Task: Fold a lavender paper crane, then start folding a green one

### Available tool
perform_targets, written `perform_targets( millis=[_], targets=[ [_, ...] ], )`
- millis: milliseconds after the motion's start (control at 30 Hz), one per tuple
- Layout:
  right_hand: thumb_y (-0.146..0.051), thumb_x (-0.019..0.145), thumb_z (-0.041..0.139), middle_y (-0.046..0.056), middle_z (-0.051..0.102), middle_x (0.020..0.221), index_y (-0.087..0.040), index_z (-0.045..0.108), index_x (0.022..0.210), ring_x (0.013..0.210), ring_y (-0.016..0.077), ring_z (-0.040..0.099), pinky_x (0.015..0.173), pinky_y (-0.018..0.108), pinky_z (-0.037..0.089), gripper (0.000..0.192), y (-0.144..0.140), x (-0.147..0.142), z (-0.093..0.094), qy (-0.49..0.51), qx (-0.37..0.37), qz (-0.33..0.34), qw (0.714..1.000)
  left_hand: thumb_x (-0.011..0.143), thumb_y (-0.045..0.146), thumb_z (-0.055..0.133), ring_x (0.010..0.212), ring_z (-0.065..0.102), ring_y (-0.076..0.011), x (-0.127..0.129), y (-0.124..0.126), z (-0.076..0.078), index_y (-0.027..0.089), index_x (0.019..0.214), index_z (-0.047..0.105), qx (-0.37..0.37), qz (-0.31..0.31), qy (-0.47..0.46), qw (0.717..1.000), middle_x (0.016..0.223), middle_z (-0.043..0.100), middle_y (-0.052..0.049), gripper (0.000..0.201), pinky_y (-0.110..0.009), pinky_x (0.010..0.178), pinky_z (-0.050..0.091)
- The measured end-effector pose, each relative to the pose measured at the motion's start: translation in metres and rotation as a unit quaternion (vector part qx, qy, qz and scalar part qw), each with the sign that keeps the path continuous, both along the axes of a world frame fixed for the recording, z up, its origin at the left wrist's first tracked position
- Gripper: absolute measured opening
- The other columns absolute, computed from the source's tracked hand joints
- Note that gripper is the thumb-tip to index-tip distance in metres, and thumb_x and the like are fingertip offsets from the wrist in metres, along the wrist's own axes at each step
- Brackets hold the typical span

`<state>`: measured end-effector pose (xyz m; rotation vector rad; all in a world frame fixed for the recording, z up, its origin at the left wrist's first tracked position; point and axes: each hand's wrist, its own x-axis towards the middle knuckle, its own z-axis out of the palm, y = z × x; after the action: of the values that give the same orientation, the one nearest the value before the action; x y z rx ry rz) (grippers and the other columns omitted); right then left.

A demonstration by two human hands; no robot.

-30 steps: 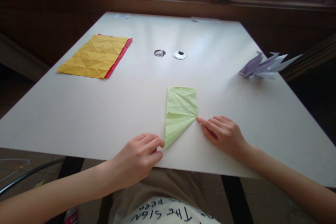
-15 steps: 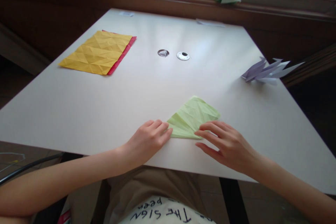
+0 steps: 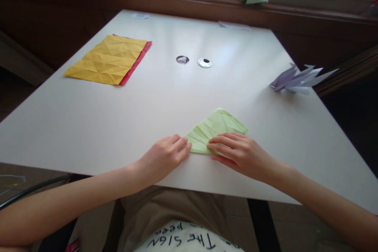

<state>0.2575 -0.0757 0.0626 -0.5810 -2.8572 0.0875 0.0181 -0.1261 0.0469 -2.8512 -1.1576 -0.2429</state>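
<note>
Light green origami paper [image 3: 220, 120] lies on the white table [image 3: 118, 118], just below and right of frame centre. It is folded and creased, with fold lines fanning from near the lower edge; its upper corner points toward the top of the frame.

Left hand [image 3: 168, 155]: fingers curled, thumb and fingertips together, pinching the paper's left corner. Right hand [image 3: 245, 151]: fingers laid over the paper's lower right part, thumb apart from them, by the lower edge; no clamp. Contact beneath the right palm is hidden.

Handling (judged): very light, thin and limp, a little stiffer where layers stack; apt to slide on the smooth tabletop and to tear or wrinkle at worn creases. Best hold: a light pinch at the left corner, with flat fingertips pressing on the layered lower edge.

Elsewhere: yellow creased sheet [image 3: 103, 59] over a red sheet [image 3: 136, 63], upper left; purple folded-paper figure [image 3: 291, 78], right.
</note>
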Motion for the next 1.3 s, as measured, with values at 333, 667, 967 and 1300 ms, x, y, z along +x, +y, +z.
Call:
perform_targets(
  millis=[333, 667, 967, 1300],
  targets=[
    [-0.021, 0.086, 0.05, 0.005, 0.065, 0.092, -0.017, 0.06, 0.095, 0.083, 0.0157, 0.058, 0.071, 0.028, 0.045, 0.014, -0.002, -0.002, -0.003, -0.003, 0.017, -0.012, 1.0, 0.089, 0.018, 0.041, 0.083, 0.053, -0.0173, -0.002, 0.006, -0.004, 0.015, 0.099, 0.055, -0.033, 0.013, -0.036, 0.999, 0.091, 0.057, -0.006, 0.017, -0.028, 0.066, 0.047],
    [-0.022, 0.086, 0.051, 0.004, 0.066, 0.094, -0.018, 0.061, 0.094, 0.084, 0.0158, 0.059, 0.073, 0.029, 0.045, 0.014, -0.004, -0.001, -0.003, 0.002, 0.014, -0.025, 1.0, 0.091, 0.021, 0.039, 0.085, 0.052, -0.0168, -0.003, 0.009, -0.004, 0.016, 0.102, 0.055, -0.048, 0.01, -0.051, 0.997, 0.094, 0.056, -0.005, 0.02, -0.028, 0.069, 0.047],
    [-0.016, 0.085, 0.05, 0.004, 0.066, 0.094, -0.017, 0.061, 0.094, 0.084, 0.016, 0.06, 0.073, 0.03, 0.047, 0.014, -0.008, 0.001, -0.006, 0.01, 0.026, -0.031, 0.999, 0.09, 0.029, 0.042, 0.079, 0.053, -0.0166, -0.001, 0.012, -0.003, 0.017, 0.099, 0.055, -0.023, 0.007, -0.038, 0.999, 0.089, 0.057, -0.004, 0.02, -0.027, 0.063, 0.045],
    [-0.014, 0.084, 0.049, 0.004, 0.068, 0.095, -0.016, 0.062, 0.092, 0.082, 0.0155, 0.061, 0.073, 0.03, 0.048, 0.015, -0.012, 0.002, -0.003, 0.034, 0.031, -0.043, 0.998, 0.091, 0.027, 0.04, 0.076, 0.052, -0.0154, 0.0, 0.015, -0.004, 0.018, 0.095, 0.056, 0.007, -0.01, -0.04, 0.999, 0.086, 0.057, -0.003, 0.019, -0.027, 0.06, 0.042]
  ],
)
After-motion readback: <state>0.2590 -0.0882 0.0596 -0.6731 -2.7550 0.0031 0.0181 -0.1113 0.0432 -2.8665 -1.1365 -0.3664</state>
